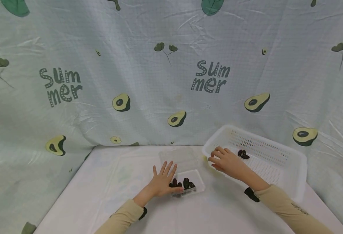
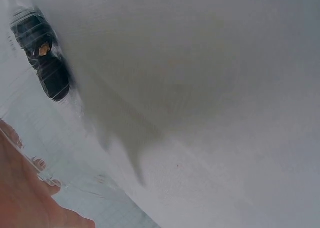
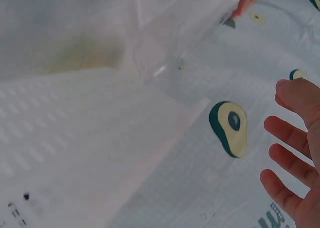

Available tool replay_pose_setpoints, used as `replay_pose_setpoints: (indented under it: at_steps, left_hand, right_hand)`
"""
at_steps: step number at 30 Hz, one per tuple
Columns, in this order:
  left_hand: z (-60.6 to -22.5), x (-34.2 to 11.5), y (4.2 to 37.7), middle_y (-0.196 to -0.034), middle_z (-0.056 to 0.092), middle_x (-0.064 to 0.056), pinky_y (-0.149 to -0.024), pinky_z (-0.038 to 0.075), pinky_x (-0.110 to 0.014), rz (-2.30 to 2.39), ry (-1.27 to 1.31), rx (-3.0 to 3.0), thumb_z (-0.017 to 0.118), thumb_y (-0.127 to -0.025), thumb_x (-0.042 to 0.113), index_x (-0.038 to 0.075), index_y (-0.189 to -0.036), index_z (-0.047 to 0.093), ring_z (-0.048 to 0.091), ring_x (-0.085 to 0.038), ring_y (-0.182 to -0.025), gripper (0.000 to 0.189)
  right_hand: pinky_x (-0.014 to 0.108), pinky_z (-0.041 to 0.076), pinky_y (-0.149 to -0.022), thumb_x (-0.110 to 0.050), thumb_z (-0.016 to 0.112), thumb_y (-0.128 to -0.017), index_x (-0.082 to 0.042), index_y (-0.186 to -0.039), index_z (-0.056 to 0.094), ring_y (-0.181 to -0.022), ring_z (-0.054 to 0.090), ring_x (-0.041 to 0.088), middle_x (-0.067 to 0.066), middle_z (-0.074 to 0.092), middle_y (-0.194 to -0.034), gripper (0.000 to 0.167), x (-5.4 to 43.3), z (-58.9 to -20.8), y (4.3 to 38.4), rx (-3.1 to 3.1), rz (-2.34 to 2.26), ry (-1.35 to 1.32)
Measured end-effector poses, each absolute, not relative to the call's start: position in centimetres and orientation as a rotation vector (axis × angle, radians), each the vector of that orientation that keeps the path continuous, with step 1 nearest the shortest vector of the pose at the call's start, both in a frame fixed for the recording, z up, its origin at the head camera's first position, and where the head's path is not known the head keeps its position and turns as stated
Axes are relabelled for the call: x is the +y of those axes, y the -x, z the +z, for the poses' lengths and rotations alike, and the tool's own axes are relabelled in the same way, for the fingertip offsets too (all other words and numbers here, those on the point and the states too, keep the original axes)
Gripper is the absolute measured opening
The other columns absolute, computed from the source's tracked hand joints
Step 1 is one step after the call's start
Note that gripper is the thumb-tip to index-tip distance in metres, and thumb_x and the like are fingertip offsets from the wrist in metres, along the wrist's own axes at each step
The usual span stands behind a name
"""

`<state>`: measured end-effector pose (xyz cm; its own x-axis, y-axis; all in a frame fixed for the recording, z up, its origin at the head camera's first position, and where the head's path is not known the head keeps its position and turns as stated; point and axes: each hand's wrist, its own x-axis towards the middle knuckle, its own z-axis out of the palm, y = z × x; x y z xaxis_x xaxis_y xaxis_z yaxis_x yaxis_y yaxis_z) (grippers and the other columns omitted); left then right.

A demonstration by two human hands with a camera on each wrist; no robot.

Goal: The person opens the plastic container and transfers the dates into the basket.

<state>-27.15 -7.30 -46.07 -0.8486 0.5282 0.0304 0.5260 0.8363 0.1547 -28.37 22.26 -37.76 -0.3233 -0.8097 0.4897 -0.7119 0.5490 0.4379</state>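
1. Currently, dark oval pieces lie in the clear box and the white basket.
2. Your left hand, fingers spread, seemingly steadies the box.
3. Your right hand, loosely bent, empty, seems between grasps; a narrow pinch likely suits next.

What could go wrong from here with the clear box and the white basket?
The left hand is spread at the side of the clear box; a push might tip it and spill the dark pieces inside. The right hand is near the left end of the white basket and could bump it, perhaps shifting the dark cluster there.
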Motion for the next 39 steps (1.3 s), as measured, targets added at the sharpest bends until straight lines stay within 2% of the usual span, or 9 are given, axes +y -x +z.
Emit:
replay_pose_setpoints:
  at_steps: [7, 13, 19, 26, 33, 39]
  left_hand:
    - [-45.9, -7.3, 27.0, -0.150, 0.013, -0.014, -0.096, 0.007, -0.070, 0.321, -0.851, 3.001, 0.029, -0.087, 0.063, 0.009, -0.144, 0.014, 0.009, -0.036, -0.137, 0.080]
    - [-45.5, -7.2, 27.6, -0.148, 0.023, -0.011, -0.097, 0.007, -0.069, 0.425, -0.813, 3.048, 0.028, -0.094, 0.049, 0.011, -0.144, 0.019, 0.017, -0.031, -0.137, 0.063]
    - [-45.2, -6.5, 28.9, -0.144, 0.032, -0.010, -0.097, 0.008, -0.069, 0.431, -0.830, 3.146, 0.031, -0.096, 0.042, 0.012, -0.141, 0.029, 0.023, -0.029, -0.135, 0.055]
    - [-45.6, -6.1, 29.9, -0.141, 0.038, -0.006, -0.098, 0.010, -0.068, 0.294, -0.892, 3.160, 0.032, -0.096, 0.038, 0.014, -0.136, 0.039, 0.028, -0.026, -0.134, 0.048]
    - [-46.1, -5.8, 30.6, -0.139, 0.041, -0.006, -0.097, 0.011, -0.069, 0.279, -0.916, 3.131, 0.036, -0.095, 0.034, 0.016, -0.137, 0.037, 0.030, -0.028, -0.133, 0.046]
    - [-46.5, -5.7, 30.6, -0.141, 0.038, -0.008, -0.094, 0.011, -0.071, 0.265, -0.914, 3.118, 0.035, -0.096, 0.034, 0.019, -0.140, 0.032, 0.028, -0.029, -0.134, 0.047]
  right_hand:
    - [0.028, 0.043, -0.069, -0.024, 0.076, -0.069, -0.019, -0.092, 0.061, -0.087, 0.049, 0.014, -0.004, 0.055, -0.090, 0.027, 19.6, -40.2, 28.6, -2.118, -0.227, -1.276]
    - [0.027, 0.042, -0.069, -0.029, 0.074, -0.071, -0.022, -0.091, 0.060, -0.085, 0.047, 0.013, -0.006, 0.055, -0.088, 0.025, 17.9, -42.6, 29.4, -2.112, -0.293, -1.318]
    - [0.022, 0.035, -0.061, -0.037, 0.071, -0.072, -0.026, -0.091, 0.061, -0.081, 0.046, 0.009, -0.009, 0.055, -0.088, 0.024, 16.4, -43.9, 30.0, -2.108, -0.375, -1.361]
    - [0.024, 0.039, -0.063, -0.047, 0.061, -0.077, -0.032, -0.102, 0.060, -0.085, 0.047, 0.009, -0.011, 0.058, -0.097, 0.029, 15.2, -44.6, 30.6, -2.174, -0.523, -1.390]
    - [0.024, 0.040, -0.063, -0.052, 0.058, -0.076, -0.035, -0.100, 0.058, -0.086, 0.048, 0.009, -0.014, 0.059, -0.099, 0.029, 14.8, -45.3, 30.8, -2.153, -0.643, -1.415]
    - [0.024, 0.037, -0.061, -0.050, 0.062, -0.073, -0.037, -0.102, 0.059, -0.083, 0.046, 0.008, -0.014, 0.059, -0.097, 0.032, 14.5, -45.3, 30.5, -2.189, -0.649, -1.449]
